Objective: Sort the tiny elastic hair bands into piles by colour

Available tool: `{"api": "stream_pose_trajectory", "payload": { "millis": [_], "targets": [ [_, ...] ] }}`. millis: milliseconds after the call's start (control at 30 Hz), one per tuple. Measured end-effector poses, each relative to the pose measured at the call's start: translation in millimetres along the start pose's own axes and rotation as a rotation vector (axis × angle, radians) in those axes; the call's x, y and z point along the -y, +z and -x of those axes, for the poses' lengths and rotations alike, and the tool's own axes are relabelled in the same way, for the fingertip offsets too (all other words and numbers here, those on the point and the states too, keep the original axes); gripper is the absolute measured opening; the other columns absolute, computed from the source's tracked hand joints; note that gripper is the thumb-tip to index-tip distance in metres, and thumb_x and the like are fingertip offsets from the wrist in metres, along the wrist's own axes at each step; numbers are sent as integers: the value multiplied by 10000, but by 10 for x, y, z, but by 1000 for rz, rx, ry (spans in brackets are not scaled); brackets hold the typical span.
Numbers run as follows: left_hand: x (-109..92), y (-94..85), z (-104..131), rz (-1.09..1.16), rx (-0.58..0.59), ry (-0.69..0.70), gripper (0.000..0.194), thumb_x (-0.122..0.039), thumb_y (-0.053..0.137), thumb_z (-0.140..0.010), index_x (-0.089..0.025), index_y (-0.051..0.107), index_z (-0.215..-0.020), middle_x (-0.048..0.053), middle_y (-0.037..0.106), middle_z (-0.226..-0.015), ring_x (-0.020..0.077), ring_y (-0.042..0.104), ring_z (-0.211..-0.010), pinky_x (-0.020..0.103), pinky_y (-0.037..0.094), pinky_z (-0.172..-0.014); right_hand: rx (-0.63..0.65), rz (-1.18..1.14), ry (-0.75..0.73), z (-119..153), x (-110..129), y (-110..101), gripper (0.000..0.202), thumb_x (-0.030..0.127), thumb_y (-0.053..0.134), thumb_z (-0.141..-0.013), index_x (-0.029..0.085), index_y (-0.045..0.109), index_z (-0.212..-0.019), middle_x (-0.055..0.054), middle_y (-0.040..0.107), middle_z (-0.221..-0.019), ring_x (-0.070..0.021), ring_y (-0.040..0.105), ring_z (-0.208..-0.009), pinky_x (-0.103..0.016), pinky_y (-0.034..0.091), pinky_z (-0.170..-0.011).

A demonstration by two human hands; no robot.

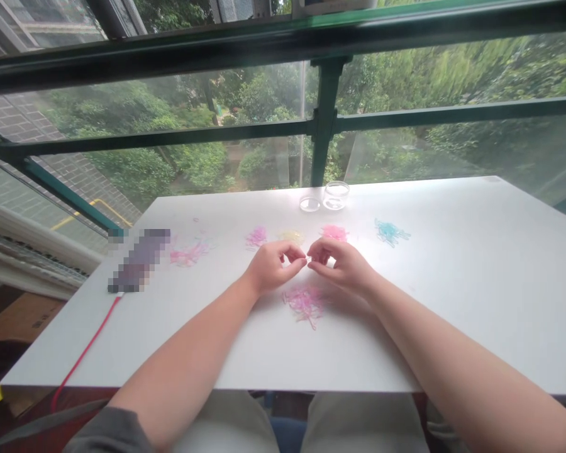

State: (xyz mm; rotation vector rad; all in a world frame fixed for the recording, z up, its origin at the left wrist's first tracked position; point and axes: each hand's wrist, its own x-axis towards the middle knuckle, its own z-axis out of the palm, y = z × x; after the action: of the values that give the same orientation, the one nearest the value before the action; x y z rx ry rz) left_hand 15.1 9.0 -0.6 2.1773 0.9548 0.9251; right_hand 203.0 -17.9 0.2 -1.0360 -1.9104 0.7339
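My left hand (279, 265) and my right hand (336, 263) meet fingertip to fingertip over the middle of the white table. Thumb and forefinger are pinched on each side, and whatever lies between them is too small to make out. Just below the hands is a loose pile of pink and purple looped pieces (305, 303) that look like paper clips. Behind the hands lie a purple pile (256, 236), a pale yellow pile (290, 236) and a pink pile (334, 233), the last two partly hidden by my fingers. A teal pile (390, 232) sits farther right.
A clear round jar (336, 195) and its clear lid (310, 204) stand near the table's (476, 302) far edge. More pink pieces (188, 253) are scattered at left, beside a blurred-out dark device (139, 261) with a red cable (92, 343). Green railings (327, 113) rise behind.
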Motion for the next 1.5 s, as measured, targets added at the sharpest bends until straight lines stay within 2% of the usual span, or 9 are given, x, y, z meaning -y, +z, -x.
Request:
{"api": "stream_pose_trajectory", "payload": {
  "millis": [233, 900, 1333, 1500],
  "targets": [
    [-14, 17, 10, 19, 6, -7, 112, -268, 619, -754, -163, 651, -771, 11, 672, -706, 104, 584, -641, 235, 410, -604, 1, 49, 28, 5, 31, -24, 35, 191, 572, -760, 170, 562, -734, -10, 567, -645, -119, 513, -589, -256, 434, -561],
    [-36, 33, 17, 35, 33, 44, 54, -189, 590, -736, -157, 633, -745, 7, 656, -694, 98, 579, -637, 222, 425, -617, 92, 98, 34, 48, 31, -67, 79, 194, 486, -833, 183, 538, -775, -9, 561, -673, -129, 516, -614, -253, 410, -573],
    [-39, -18, 24, -6, 52, 6, 79, -223, 575, -765, -163, 616, -733, 9, 641, -706, 110, 575, -654, 238, 416, -612, 66, 76, 58, 45, 15, -51, 82, 183, 484, -823, 187, 493, -741, -1, 519, -666, -126, 476, -616, -260, 389, -578],
    [-18, -70, 6, -15, 30, 27, 84, -215, 551, -781, -161, 606, -747, 12, 638, -721, 112, 566, -668, 244, 408, -625, -9, 68, 47, 19, -24, -145, 104, 187, 483, -820, 189, 477, -716, 2, 505, -650, -130, 467, -615, -272, 388, -602]
  ]
}}
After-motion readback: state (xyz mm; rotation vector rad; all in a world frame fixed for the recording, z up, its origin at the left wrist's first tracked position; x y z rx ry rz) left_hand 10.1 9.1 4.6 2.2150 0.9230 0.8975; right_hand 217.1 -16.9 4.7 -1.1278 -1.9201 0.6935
